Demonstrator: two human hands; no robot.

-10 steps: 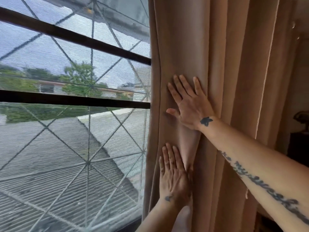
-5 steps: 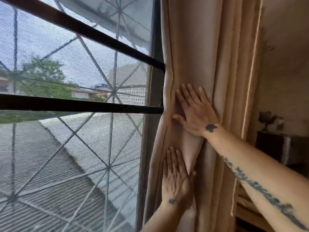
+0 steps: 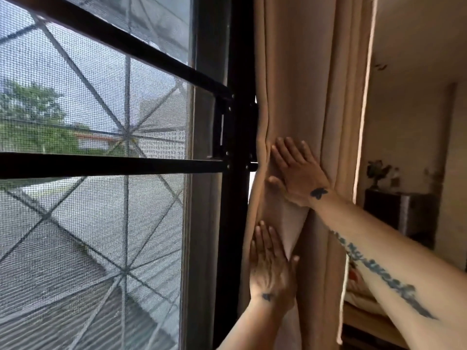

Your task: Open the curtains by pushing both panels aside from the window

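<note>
A tan curtain panel (image 3: 303,79) hangs bunched in tight folds just right of the window's black frame (image 3: 237,72). My right hand (image 3: 295,173) lies flat against the folds at mid height, fingers spread and pointing up-left. Below it my left hand (image 3: 271,266) presses flat on the same panel, fingers pointing up, thumb out to the right. Neither hand grips the fabric. The screened window (image 3: 101,198) with black bars and a diagonal grille is uncovered across the left of the view. No second panel is in view.
A pale cord or curtain edge (image 3: 361,147) runs down the panel's right side. Beyond it is a cream wall with a dark cabinet (image 3: 399,213) carrying a small plant (image 3: 379,173). A wooden surface (image 3: 366,322) lies low on the right.
The curtain has gathered further to the right under both flat hands, and the black window frame post has come into view. The view has swung right, showing more wall and the cabinet.
</note>
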